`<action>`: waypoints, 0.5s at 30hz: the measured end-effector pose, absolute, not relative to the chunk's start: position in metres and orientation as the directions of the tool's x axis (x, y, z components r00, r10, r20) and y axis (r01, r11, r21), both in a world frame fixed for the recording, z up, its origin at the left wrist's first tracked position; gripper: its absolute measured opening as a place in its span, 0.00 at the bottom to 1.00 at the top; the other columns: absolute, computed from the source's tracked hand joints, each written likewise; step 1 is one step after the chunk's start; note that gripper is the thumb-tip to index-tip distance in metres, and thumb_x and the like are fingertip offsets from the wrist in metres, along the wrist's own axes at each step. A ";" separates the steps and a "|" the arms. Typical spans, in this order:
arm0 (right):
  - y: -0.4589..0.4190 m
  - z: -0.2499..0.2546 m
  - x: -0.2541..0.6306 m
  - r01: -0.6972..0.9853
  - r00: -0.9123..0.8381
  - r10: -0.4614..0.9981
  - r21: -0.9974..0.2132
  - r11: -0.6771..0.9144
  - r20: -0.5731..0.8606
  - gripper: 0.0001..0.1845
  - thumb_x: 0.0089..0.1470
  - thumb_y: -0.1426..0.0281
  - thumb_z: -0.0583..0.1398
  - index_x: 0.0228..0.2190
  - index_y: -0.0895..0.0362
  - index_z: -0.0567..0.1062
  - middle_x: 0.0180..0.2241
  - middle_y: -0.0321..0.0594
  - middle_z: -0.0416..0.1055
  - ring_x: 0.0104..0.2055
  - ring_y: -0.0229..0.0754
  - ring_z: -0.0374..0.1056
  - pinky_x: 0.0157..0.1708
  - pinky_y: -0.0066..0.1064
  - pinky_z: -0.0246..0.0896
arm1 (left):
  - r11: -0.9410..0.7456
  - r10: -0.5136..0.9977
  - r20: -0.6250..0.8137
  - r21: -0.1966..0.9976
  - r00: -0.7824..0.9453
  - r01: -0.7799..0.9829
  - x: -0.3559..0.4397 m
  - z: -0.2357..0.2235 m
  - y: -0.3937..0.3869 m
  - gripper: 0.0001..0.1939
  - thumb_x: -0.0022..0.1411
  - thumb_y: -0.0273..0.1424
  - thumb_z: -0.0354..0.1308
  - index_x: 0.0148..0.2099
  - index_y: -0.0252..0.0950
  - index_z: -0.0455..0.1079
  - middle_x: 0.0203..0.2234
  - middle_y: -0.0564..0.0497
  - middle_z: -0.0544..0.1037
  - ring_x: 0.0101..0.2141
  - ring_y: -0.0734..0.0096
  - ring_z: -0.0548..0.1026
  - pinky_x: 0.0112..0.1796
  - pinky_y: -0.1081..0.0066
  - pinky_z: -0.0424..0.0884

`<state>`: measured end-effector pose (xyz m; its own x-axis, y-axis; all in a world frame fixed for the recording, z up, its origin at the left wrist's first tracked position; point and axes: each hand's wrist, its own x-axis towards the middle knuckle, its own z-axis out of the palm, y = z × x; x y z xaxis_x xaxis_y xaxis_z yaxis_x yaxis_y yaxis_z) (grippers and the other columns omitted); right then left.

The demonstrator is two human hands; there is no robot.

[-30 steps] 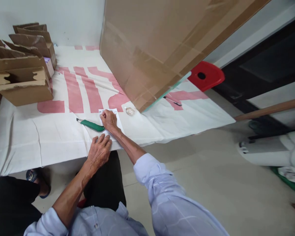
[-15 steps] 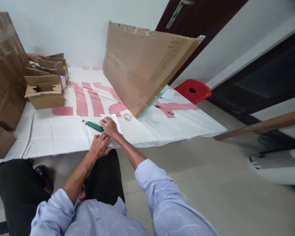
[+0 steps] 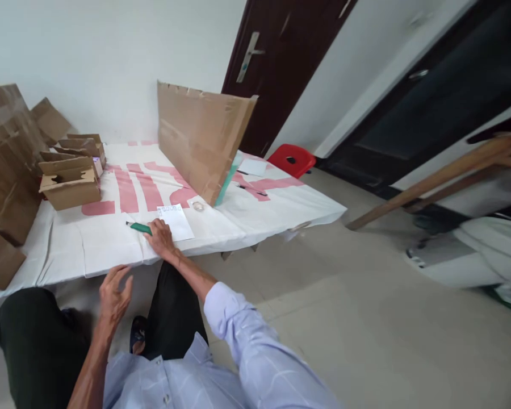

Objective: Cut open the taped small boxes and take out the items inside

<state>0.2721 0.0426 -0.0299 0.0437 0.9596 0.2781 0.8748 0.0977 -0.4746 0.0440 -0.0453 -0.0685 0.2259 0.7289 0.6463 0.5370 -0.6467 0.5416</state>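
Note:
My right hand (image 3: 160, 237) is over the table's front part, its fingers closed on the handle of a green utility knife (image 3: 139, 227). The knife's blade end points left, and the rest of the handle is hidden under my fingers. Just right of that hand lies a white paper sheet (image 3: 179, 223) with small printed figures along its top edge. My left hand (image 3: 116, 292) hangs in front of the table edge, above my lap, with thumb and fingers apart and nothing in it.
A large cardboard sheet (image 3: 200, 142) stands upright behind the paper, with a tape roll (image 3: 199, 206) near its base. Small open cardboard boxes (image 3: 70, 184) and a tall carton (image 3: 8, 170) fill the left side. Beyond the table's right end is a red stool (image 3: 290, 161).
My left hand has pulled back from the table edge, toward my body, and opened. My right hand has shifted from the paper onto the knife. The view has turned right.

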 end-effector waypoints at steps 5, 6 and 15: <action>-0.013 -0.059 0.209 0.802 -0.101 0.949 -0.539 0.256 0.300 0.10 0.72 0.71 0.58 0.47 0.55 0.81 0.48 0.44 0.77 0.54 0.44 0.69 0.55 0.33 0.61 | -0.515 0.787 0.616 0.613 0.046 0.599 -0.027 -0.071 -0.058 0.15 0.68 0.41 0.61 0.47 0.37 0.83 0.43 0.43 0.86 0.41 0.58 0.85 0.46 0.60 0.83; -0.027 -0.071 0.196 0.788 -0.137 0.953 -0.554 0.270 0.270 0.10 0.71 0.72 0.59 0.41 0.56 0.82 0.44 0.42 0.78 0.50 0.43 0.71 0.51 0.30 0.62 | -0.474 0.813 0.582 0.649 0.012 0.596 -0.038 -0.073 -0.062 0.17 0.67 0.43 0.61 0.47 0.37 0.83 0.43 0.43 0.86 0.40 0.58 0.85 0.44 0.61 0.83; -0.117 -0.174 0.155 0.716 -0.211 0.977 -0.686 0.134 -0.029 0.10 0.62 0.74 0.63 0.30 0.56 0.82 0.32 0.38 0.80 0.36 0.40 0.72 0.36 0.27 0.57 | -0.167 0.985 0.111 0.794 0.131 0.585 -0.037 -0.133 -0.104 0.20 0.56 0.45 0.60 0.41 0.37 0.83 0.38 0.42 0.87 0.33 0.57 0.85 0.37 0.63 0.82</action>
